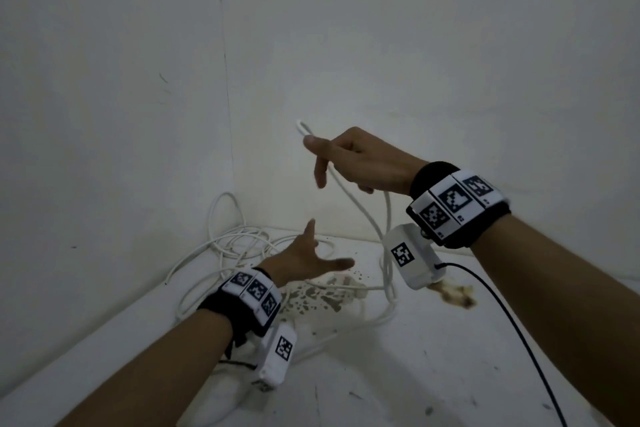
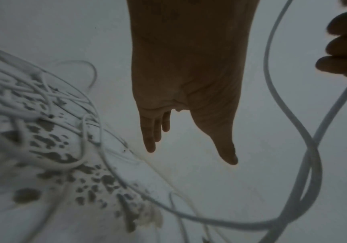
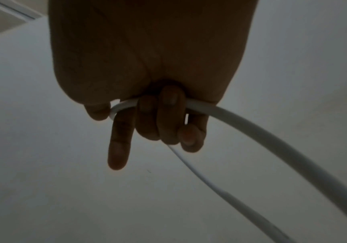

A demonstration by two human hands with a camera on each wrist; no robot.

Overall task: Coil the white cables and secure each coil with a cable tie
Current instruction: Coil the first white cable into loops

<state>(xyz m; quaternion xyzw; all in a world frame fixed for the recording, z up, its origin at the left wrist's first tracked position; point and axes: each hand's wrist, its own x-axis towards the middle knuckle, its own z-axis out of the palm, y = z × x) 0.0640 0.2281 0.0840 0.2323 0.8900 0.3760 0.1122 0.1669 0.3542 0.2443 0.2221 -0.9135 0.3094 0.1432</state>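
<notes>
— Where is the white cable (image 1: 349, 196)?

— Raised above the counter (image 1: 450, 340), its bend clasped in the right hand (image 1: 360, 158); the rest trails to the tangle (image 1: 228, 246).

— And the left hand (image 1: 304, 258)?

— Fingers (image 2: 149, 141) spread, empty. It should probably catch the hanging strand and feed even loops.

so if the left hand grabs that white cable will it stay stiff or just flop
Probably flops: the white cable sags in curves below the right hand. Likely light, since curled fingers alone hold it up. It may snag on the loose pile.

No readable text — only coded square markers on wristbands (image 1: 453, 204).
</notes>
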